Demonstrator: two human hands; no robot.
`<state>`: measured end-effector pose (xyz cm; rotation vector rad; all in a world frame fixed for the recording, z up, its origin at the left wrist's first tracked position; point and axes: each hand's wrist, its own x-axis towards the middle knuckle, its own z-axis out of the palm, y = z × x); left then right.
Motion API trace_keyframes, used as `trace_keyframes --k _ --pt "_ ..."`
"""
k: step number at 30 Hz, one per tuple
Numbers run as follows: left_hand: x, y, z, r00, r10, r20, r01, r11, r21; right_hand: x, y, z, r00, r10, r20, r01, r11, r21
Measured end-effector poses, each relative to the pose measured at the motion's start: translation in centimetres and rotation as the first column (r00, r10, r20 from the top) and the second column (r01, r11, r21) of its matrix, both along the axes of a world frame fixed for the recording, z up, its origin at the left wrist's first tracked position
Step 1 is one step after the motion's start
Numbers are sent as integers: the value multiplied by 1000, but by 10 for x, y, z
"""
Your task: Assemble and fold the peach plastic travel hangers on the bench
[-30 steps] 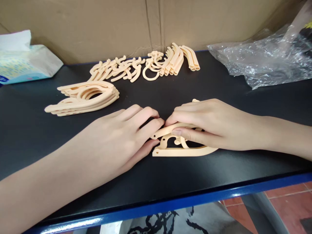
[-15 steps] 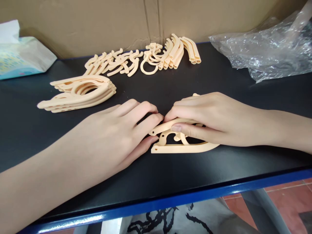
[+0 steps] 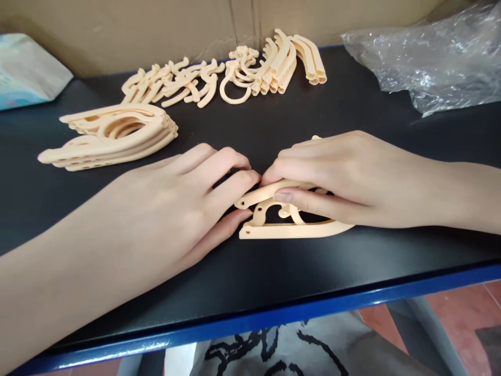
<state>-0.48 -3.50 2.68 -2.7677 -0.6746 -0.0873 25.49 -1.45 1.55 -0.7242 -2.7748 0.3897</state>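
Observation:
A cream plastic folding hanger (image 3: 291, 230) lies folded on the black tabletop in front of me, its arms close together. My right hand (image 3: 336, 175) is closed over its right side, thumb pressed along the upper arm, hiding much of that end. At the left end, my left hand (image 3: 191, 196) has its fingers bent and closed around the upper arm's tip, near a small hole. Both hands' fingertips almost meet above the hanger. Behind my left hand lies a stack of folded hangers (image 3: 113, 137) of the same kind.
Along the back lie cream hooks (image 3: 237, 94), small curved pieces (image 3: 172, 83) and hollow curved arms (image 3: 282, 62). A clear plastic bag (image 3: 426, 68) lies at the back right, a tissue pack (image 3: 35, 70) at the back left. Cardboard (image 3: 156, 31) stands behind; a blue edge (image 3: 250, 324) borders the front.
The view has tilted down slightly, so the table's things sit higher in the picture. Both hands keep nearly the same hold on the hanger.

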Motion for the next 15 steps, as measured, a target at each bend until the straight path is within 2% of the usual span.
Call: trace_keyframes --k 10,15 --pt "-1 4 -6 1000 -10 20 9 999 43 1 0 1 1000 -3 23 2 1000 18" --pt "-3 4 -7 1000 16 22 -17 1000 14 1 0 2 999 -10 43 9 1000 18"
